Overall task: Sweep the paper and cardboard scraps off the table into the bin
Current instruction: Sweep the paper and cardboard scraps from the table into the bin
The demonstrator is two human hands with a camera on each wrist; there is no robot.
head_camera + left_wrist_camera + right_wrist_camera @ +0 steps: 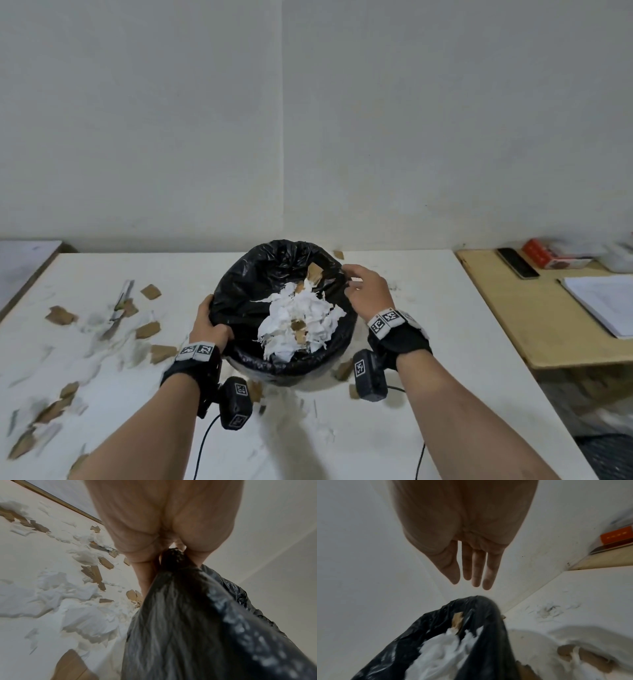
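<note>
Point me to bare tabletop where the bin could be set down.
Freest patch: the white table right of the bin, between the right hand and the wooden side table; only faint marks there. Crowded: left of the left hand, scraps cover it; a few lie by the bin's base.

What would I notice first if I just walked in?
A bin lined with a black bag stands mid-table, heaped with white paper. The left hand grips its rim; the right hand hovers open at the far side. Cardboard scraps litter the table on the left.
</note>
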